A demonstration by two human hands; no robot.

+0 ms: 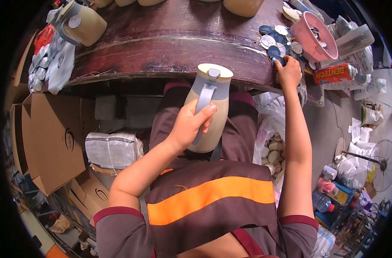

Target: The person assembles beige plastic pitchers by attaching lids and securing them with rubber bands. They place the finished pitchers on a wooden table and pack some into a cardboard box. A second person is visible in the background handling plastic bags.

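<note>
My left hand [188, 124] is wrapped round the grey handle of a beige vacuum jug [219, 114] with a grey collar and a cream lid. The jug leans slightly above my lap, in front of the table edge. Out to the right, my right hand [289, 73] pinches a dark round tag [279, 61] at the near side of a heap of round tags [269, 41], dark and white, some with thin strings. Part of the pinched tag is hidden by my fingers. Another beige jug [87, 26], with a round white tag hanging on it, stands at the table's far left.
A pink basin [305, 41] with more tags and an orange-red spray can [333, 74] are beside the heap. More jugs [243, 6] line the far side of the dark red table [170, 51]. Cardboard boxes [54, 137] stand at left; a bag of cream lids [273, 155] lies below right.
</note>
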